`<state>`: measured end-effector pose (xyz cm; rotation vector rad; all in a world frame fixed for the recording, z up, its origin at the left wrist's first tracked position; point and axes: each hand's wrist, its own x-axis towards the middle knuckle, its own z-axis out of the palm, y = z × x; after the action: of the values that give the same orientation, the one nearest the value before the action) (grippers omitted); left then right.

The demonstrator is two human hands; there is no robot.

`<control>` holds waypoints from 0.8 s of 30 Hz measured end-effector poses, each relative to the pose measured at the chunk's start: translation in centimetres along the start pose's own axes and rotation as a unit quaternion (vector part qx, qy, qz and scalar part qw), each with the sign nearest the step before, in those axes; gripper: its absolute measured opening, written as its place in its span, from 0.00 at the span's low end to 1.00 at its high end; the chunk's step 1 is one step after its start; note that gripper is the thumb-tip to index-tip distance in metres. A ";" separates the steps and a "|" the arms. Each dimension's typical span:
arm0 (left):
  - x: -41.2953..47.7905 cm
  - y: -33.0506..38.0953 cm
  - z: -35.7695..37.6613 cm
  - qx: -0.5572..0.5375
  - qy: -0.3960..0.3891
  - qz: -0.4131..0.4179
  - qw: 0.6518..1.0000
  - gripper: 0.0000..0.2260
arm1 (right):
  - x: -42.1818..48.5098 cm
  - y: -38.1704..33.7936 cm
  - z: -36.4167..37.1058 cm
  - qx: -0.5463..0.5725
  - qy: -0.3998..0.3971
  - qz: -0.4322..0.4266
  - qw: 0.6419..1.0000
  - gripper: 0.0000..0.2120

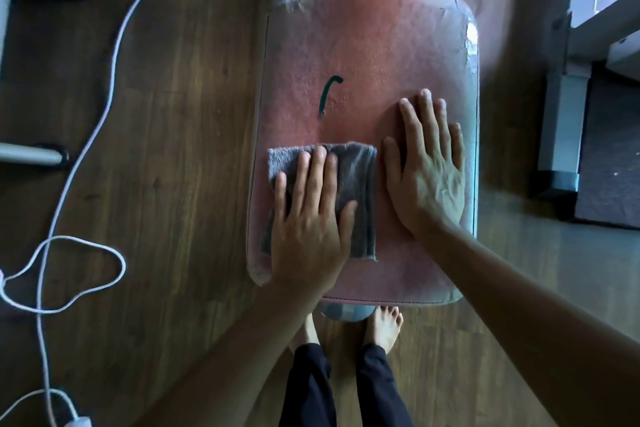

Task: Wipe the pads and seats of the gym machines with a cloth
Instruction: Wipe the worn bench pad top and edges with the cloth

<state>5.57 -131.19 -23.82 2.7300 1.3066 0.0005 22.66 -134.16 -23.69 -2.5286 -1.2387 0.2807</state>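
Over on the left, a white cable is snaking across the dark wooden floor, looping near a grey machine leg. In the middle of the room, directly in front of the person, a rounded rectangular seat pad is sitting on a post. Its faded red cover is looking worn and speckled, its corners are scuffed pale and shiny, and a curved green mark is showing near its centre. On the near left part of the pad a folded grey cloth is lying flat, its terry texture showing and a loose thread hanging at its near right corner. The left hand is pressing down on the cloth, fingers straight and slightly spread, thumb out toward the cloth's middle. Just beside the cloth, the right hand is resting palm-down on the bare pad, fingers likewise flat and spread, gripping nothing. Below the pad's near edge, bare feet and dark trousers are showing. At the far right a grey machine frame is standing on the floor.
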 end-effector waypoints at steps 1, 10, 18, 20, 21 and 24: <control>0.0 -0.2 0.0 -0.003 -0.001 0.007 1.000 0.26 | 0.0 0.0 0.0 -0.001 -0.001 0.003 1.000 0.24; 0.9 0.2 0.1 -0.005 0.003 -0.010 1.000 0.26 | 0.0 -0.1 -0.1 -0.009 -0.007 0.005 1.000 0.25; 5.1 -0.8 0.1 0.012 0.015 0.006 1.000 0.26 | 0.0 -0.2 0.1 -0.010 0.002 0.006 1.000 0.25; 3.2 -0.2 -0.1 0.000 0.013 -0.004 1.000 0.26 | 0.3 -0.1 -0.5 0.000 0.006 -0.003 1.000 0.24; 2.5 -0.2 -0.1 -0.007 0.008 -0.003 1.000 0.26 | 0.9 0.0 -0.9 0.006 0.011 -0.009 1.000 0.22; 4.2 -1.1 0.0 -0.002 0.009 0.032 0.999 0.27 | 4.5 0.8 -1.4 0.012 0.031 -0.008 0.999 0.20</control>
<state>7.37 -127.27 -24.13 2.7732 1.2209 0.0325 26.36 -131.34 -22.83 -2.4866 -1.2232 0.2099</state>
